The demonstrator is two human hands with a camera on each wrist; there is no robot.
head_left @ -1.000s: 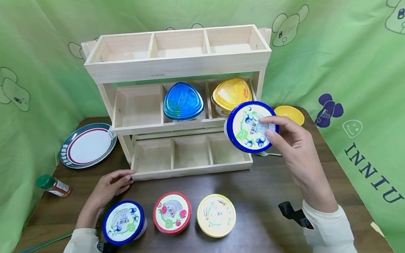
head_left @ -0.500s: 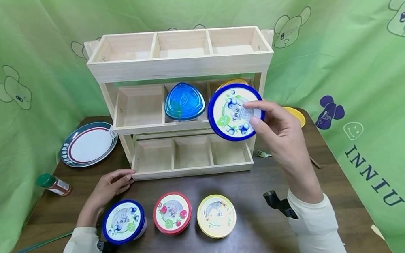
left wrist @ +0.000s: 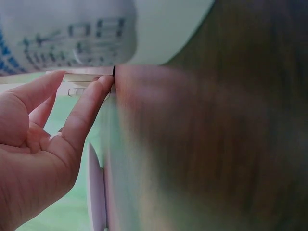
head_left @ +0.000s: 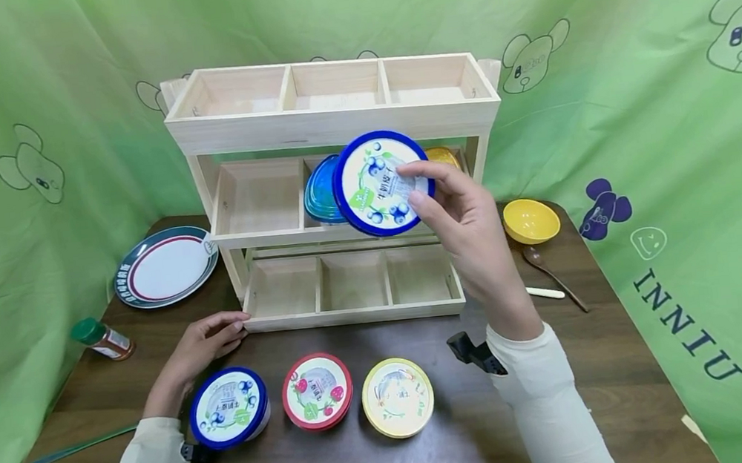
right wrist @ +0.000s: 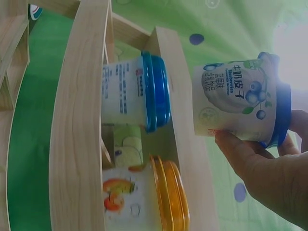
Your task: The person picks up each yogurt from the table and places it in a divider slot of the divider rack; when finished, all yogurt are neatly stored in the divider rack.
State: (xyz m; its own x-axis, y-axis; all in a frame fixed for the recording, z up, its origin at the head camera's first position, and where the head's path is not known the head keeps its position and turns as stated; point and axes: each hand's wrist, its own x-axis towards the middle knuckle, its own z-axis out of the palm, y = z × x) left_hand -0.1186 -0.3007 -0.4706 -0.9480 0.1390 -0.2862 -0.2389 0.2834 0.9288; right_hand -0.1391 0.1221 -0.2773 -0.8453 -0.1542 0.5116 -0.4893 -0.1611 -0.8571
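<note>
Before the middle shelf of the wooden rack [head_left: 332,125], a blueberry cup [head_left: 381,183] with a blue lid was held in the air by the right hand [head_left: 467,226], its fingers [head_left: 423,204] curled round the rim and the lid turned toward the head camera. The cup was judged to be mid-carry, lifted clear of the worktop [head_left: 624,356] and level with the middle shelf, where a blue-lidded tub [head_left: 320,191] and a yellow-lidded tub [head_left: 443,157] already stood. The left compartment of that shelf showed bare wood, and the next move was judged to call for easing the cup into a free compartment without knocking the tubs (a placing in the top tier could not be ruled out). The left hand [head_left: 203,342] was laid on the worktop with relaxed fingers touching the rack's bottom corner, nothing held. Nearer the body stood a second blueberry cup [head_left: 229,407], a strawberry cup [head_left: 317,390] and a yellow cup [head_left: 397,396].

Both shelved tubs were largely hidden behind the held cup in the head view. The left wrist view was heavily blurred. Small print on the lids could not be read.
</note>
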